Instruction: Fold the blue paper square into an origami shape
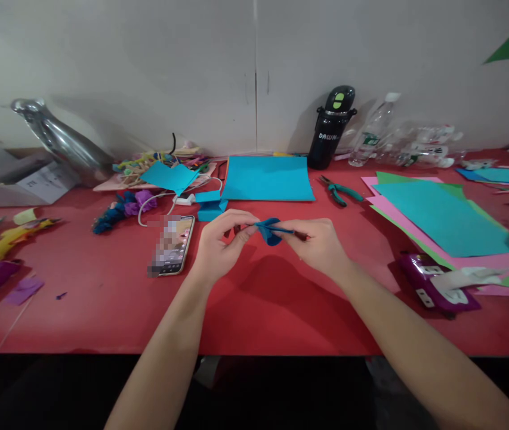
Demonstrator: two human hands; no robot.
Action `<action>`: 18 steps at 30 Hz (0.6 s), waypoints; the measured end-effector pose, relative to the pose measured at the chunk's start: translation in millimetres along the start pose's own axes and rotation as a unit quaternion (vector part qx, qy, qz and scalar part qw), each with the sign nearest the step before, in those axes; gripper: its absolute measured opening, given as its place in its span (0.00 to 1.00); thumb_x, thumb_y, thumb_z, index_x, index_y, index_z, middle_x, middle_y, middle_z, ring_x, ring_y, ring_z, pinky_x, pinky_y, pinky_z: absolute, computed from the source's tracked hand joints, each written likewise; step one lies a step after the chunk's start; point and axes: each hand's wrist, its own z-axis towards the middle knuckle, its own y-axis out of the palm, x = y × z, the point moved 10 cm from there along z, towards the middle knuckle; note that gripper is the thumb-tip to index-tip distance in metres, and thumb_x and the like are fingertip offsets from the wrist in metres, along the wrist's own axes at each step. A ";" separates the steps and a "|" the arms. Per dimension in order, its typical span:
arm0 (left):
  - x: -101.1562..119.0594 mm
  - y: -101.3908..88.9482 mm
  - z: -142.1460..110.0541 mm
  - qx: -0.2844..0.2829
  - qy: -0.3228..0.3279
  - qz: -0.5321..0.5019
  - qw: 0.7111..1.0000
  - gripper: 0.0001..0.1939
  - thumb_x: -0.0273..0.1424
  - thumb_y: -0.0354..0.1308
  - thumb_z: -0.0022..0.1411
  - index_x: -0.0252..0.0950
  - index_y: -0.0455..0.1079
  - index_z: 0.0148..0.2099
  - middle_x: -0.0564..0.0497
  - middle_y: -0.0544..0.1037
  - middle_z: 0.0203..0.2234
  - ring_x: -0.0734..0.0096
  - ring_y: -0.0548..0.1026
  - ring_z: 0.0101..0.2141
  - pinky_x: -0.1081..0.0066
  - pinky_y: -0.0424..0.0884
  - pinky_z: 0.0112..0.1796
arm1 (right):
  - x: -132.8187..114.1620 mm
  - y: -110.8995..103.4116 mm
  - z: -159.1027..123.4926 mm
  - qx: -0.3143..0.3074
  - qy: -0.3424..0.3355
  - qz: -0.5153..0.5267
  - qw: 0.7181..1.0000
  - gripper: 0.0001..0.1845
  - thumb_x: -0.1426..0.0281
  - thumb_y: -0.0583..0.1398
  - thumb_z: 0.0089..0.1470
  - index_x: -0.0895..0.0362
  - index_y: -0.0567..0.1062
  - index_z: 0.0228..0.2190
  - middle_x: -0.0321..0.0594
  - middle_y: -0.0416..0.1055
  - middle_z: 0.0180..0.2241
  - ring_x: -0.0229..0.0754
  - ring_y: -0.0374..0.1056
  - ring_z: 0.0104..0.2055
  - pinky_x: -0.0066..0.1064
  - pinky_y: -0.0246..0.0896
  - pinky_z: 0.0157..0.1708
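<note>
left of centre: phone (174,246) | centre: left hand (224,242) pinches left edge of curled blue piece (269,233); right hand (321,243) pinches its narrow right end | likely shaping; further movement calls for light pressure

hands (227,239) (321,242): 2 | phone (176,248): 1 | pliers (339,191): 1 | black flask (327,140): 1

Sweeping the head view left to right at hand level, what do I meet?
Yellow tool → blue-purple bundle → phone → left hand → blue piece → right hand → purple device.
</note>
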 end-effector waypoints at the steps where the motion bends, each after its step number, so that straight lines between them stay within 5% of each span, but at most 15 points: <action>1: 0.5 0.2 -0.1 0.000 -0.003 -0.007 1.000 0.06 0.28 0.62 0.64 0.39 0.78 0.44 0.47 0.81 0.38 0.70 0.76 0.36 0.71 0.71 0.33 | -2.6 -1.3 0.0 0.004 -0.009 -0.005 1.000 0.11 0.74 0.62 0.59 0.53 0.83 0.41 0.37 0.83 0.38 0.41 0.80 0.35 0.29 0.74 0.39; 10: 2.0 -4.1 -0.7 0.024 0.003 -0.013 1.000 0.03 0.30 0.65 0.62 0.38 0.78 0.39 0.48 0.82 0.34 0.69 0.78 0.34 0.72 0.71 0.30 | -6.1 -0.1 -0.7 0.002 -0.019 -0.006 1.000 0.12 0.74 0.62 0.59 0.51 0.83 0.41 0.36 0.83 0.39 0.42 0.80 0.37 0.31 0.75 0.39; 18: 28.6 -21.8 -8.2 0.136 0.073 0.115 0.981 0.03 0.28 0.65 0.61 0.40 0.80 0.35 0.51 0.83 0.29 0.69 0.80 0.30 0.71 0.75 0.29 | -30.9 3.0 -3.6 -0.004 -0.069 0.013 0.997 0.10 0.72 0.62 0.60 0.53 0.81 0.42 0.39 0.82 0.43 0.41 0.78 0.39 0.31 0.73 0.42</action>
